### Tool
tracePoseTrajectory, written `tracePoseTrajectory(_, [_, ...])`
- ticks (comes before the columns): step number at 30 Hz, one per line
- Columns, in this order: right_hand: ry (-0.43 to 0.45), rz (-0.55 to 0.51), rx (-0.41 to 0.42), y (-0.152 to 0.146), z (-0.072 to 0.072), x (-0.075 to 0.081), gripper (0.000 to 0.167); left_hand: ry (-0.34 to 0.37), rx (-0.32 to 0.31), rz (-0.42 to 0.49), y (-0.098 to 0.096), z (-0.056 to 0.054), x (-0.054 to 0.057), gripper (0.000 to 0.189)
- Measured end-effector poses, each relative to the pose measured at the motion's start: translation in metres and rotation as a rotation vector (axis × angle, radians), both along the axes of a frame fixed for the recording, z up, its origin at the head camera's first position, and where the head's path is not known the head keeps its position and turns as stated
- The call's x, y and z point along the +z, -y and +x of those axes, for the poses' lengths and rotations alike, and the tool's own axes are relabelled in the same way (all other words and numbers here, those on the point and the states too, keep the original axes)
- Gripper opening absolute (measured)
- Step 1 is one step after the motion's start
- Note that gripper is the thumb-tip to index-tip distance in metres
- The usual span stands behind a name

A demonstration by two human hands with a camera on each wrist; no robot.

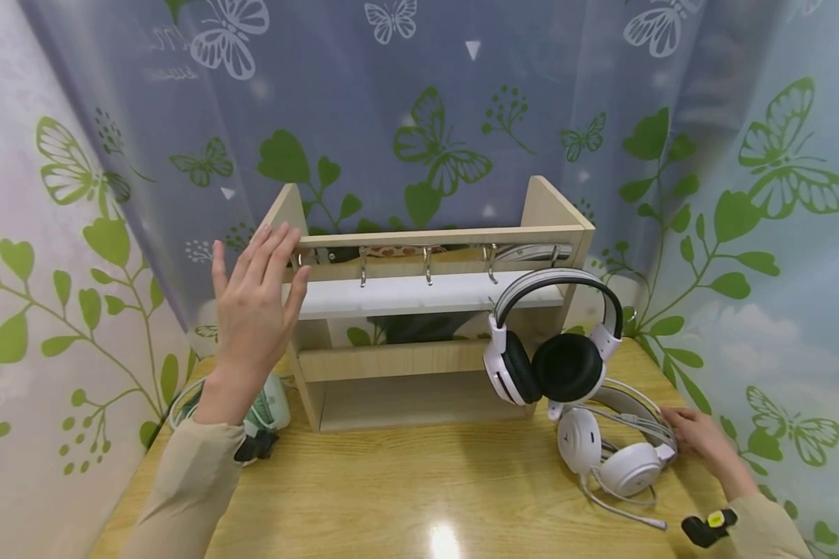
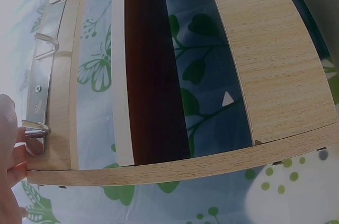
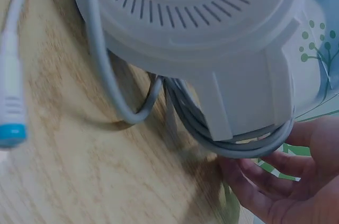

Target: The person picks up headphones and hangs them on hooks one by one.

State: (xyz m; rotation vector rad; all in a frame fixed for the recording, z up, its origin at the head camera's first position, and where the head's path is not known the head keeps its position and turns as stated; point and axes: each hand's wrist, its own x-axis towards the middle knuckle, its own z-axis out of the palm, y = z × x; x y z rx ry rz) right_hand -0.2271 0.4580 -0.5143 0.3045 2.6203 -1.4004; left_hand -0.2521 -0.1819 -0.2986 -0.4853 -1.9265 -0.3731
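My left hand (image 1: pixel 255 310) rests on the upper left corner of a light wooden desk shelf (image 1: pixel 405 363), its fingers straight. In the left wrist view, its fingertips (image 2: pixel 18 163) lie beside an end metal hook. My right hand (image 1: pixel 702 444) is at the right side of a white headset (image 1: pixel 632 468) lying on the desk. The right wrist view shows its loosely bent fingers (image 3: pixel 259 195) by the headset's coiled grey cable (image 3: pixel 254 150); some fingertips are hidden behind it. Black-and-white headphones (image 1: pixel 569 365) hang at the shelf's right end, above that headset.
Several metal hooks (image 1: pixel 428 265) line the shelf's top front rail. Behind my left forearm lies a pale green item (image 1: pixel 273 404) with cables and a dark piece. The wooden desk (image 1: pixel 391 489) extends in front. Butterfly-patterned curtains (image 1: pixel 349 101) surround the desk.
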Motion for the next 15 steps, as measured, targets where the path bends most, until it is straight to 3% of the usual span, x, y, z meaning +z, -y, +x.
tracePoseTrajectory(9, [-0.017,0.05,0.016,0.0022,-0.0018,-0.0011,0.065,0.008,0.006,0.0,-0.0002,0.0002,0.0004,0.052])
tracePoseTrajectory(15, [0.027,0.015,0.013,0.0028,-0.0043,-0.0011,0.07,0.01,0.009,0.0,-0.0003,0.0004,0.0008,0.052])
